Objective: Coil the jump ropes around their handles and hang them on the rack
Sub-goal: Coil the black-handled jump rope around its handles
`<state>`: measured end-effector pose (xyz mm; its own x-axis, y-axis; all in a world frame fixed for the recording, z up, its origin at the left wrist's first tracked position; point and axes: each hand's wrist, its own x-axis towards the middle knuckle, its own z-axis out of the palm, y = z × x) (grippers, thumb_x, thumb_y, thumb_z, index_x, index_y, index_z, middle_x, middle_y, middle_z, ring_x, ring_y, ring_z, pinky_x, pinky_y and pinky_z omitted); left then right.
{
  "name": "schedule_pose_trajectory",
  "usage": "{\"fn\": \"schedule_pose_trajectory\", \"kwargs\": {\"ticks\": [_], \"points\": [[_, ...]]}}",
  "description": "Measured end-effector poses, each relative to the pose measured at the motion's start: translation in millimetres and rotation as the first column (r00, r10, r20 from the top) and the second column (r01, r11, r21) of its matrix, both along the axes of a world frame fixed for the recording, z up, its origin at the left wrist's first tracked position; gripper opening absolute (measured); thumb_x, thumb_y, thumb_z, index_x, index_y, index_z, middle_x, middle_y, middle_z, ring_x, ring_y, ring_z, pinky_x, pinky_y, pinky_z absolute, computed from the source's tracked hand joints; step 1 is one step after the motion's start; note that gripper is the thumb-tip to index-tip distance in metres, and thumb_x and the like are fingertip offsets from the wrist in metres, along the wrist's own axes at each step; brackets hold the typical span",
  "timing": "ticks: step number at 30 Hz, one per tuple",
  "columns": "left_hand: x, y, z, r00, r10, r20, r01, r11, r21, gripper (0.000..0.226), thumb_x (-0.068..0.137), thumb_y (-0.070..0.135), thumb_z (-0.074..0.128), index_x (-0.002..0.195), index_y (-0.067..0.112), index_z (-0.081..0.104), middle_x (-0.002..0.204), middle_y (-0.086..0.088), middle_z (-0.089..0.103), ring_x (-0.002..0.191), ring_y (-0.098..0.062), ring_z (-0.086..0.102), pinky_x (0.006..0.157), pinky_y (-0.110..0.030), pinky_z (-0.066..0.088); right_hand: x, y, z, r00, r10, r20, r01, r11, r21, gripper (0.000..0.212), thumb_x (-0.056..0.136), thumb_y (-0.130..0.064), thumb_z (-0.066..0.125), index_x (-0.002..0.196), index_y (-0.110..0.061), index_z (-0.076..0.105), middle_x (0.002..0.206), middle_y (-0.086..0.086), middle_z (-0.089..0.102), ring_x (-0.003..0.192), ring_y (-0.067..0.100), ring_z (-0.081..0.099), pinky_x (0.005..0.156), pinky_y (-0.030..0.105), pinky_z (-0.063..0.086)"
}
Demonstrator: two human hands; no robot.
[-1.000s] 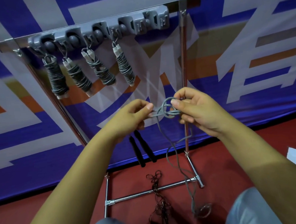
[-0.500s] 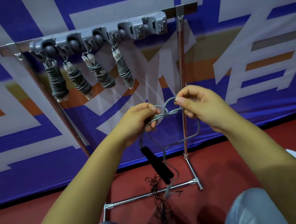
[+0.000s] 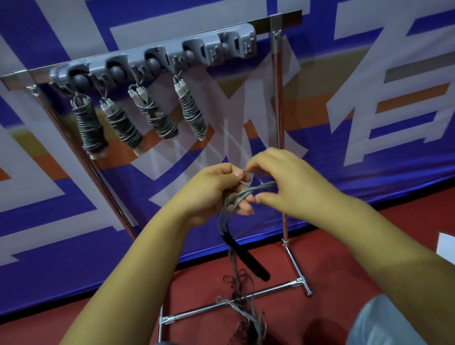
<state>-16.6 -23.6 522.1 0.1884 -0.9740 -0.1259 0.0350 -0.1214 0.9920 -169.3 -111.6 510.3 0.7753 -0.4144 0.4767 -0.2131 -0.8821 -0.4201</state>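
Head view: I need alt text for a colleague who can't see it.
Both hands, left hand and right hand, grip a grey jump rope whose black handles dangle below. Behind them, four coiled jump ropes hang from a grey hook rail on a metal rack.

Blue banner (image 3: 65, 235) with white, orange shapes covers the wall; red floor (image 3: 345, 245) below.

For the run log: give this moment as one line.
left hand grips grey rope | right hand pinches rope loop | black handles dangle | rack: four coiled ropes hung
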Motion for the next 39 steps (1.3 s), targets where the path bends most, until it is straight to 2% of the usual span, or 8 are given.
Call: {"fn": "schedule_pose_trajectory", "kwargs": {"ticks": [8,11,15,22,25,28,33,39], "points": [[10.3,1.9,-10.1,0.967,0.104,0.233,-0.118,0.992,0.049,0.019,0.101,0.012,0.04,0.088,0.007,0.052,0.078,-0.013,0.069,0.079,-0.029,0.071,0.078,-0.043,0.055,5.5,-5.7,-6.2,0.998,-0.063,0.007,0.063,0.998,0.013,0.011,0.089,-0.019,0.063,0.096,-0.021,0.07,0.087,-0.007,0.063,0.093,0.017,0.053,0.082,0.042,0.047],[18.1,-0.2,-24.7,0.642,0.115,0.758,-0.177,0.984,0.001,0.016,0.096,0.013,0.047,0.081,0.011,0.054,0.069,0.005,0.064,0.078,-0.021,0.067,0.075,-0.04,0.053,2.9,-13.7,-10.6,0.985,-0.145,0.096,0.142,0.989,0.042,0.008,0.089,-0.016,0.062,0.089,-0.018,0.07,0.08,-0.006,0.062,0.087,0.018,0.054,0.076,0.039,0.048],[30.5,4.3,-55.7,0.45,0.032,0.892,-0.205,0.976,0.069,0.011,0.088,0.009,0.049,0.08,0.014,0.053,0.07,0.005,0.065,0.071,-0.017,0.062,0.07,-0.036,0.052,-8.4,-20.6,-7.1,0.863,-0.373,0.341,0.305,0.922,0.238,0.009,0.089,-0.009,0.06,0.09,-0.014,0.067,0.079,-0.002,0.062,0.077,0.018,0.057,0.068,0.027,0.047],[36.0,-2.9,-87.8,0.668,-0.009,0.744,-0.231,0.948,0.219,0.01,0.089,0.018,0.063,0.08,0.018,0.059,0.078,-0.001,0.067,0.076,-0.021,0.063,0.078,-0.039,0.054,-3.9,-22.9,11.7,0.867,-0.299,0.398,0.027,0.827,0.562,0.026,0.09,-0.001,0.056,0.08,-0.024,0.064,0.073,-0.009,0.068,0.069,-0.003,0.062,0.07,0.018,0.049],[26.1,-5.8,-72.6,0.942,0.211,0.262,-0.234,0.97,0.059,0.021,0.09,0.005,0.058,0.107,0.018,0.06,0.11,-0.005,0.066,0.095,-0.015,0.064,0.084,-0.038,0.053,4.8,-19.0,16.4,0.929,-0.204,0.309,0.026,0.868,0.495,0.02,0.089,-0.004,0.061,0.087,-0.021,0.071,0.078,-0.016,0.067,0.076,-0.005,0.062,0.069,0.008,0.044],[14.8,-2.4,-39.4,0.949,0.207,-0.238,-0.245,0.959,-0.144,0.028,0.089,0.023,0.054,0.115,0.012,0.058,0.109,-0.008,0.069,0.1,-0.02,0.066,0.086,-0.037,0.051,11.3,-18.2,23.4,0.959,-0.187,0.213,0.091,0.915,0.392,0.014,0.088,-0.01,0.064,0.092,-0.019,0.075,0.077,-0.021,0.063,0.077,-0.005,0.059,0.066,0.002,0.042],[-15.9,3.4,-10.5,0.957,0.024,0.289,0.015,0.991,-0.134,0.028,0.095,0.027,0.055,0.099,0.0,0.059,0.065,-0.002,0.064,0.066,-0.017,0.062,0.071,-0.027,0.05,24.7,-17.4,28.2,0.974,-0.159,0.164,0.089,0.925,0.371,0.014,0.085,-0.008,0.065,0.091,-0.017,0.075,0.088,-0.006,0.069,0.086,0.005,0.061,0.07,0.005,0.043],[-1.4,3.1,10.9,0.969,0.127,-0.21,-0.164,0.972,-0.167,0.023,0.096,0.017,0.043,0.079,0.005,0.053,0.046,0.002,0.041,0.042,-0.01,0.041,0.056,-0.026,0.047,23.5,-40.9,-12.3,0.998,-0.018,0.06,-0.02,0.811,0.585,0.01,0.082,-0.021,0.073,0.08,-0.016,0.065,0.078,0.001,0.063,0.077,0.012,0.057,0.08,0.039,0.05]]}}
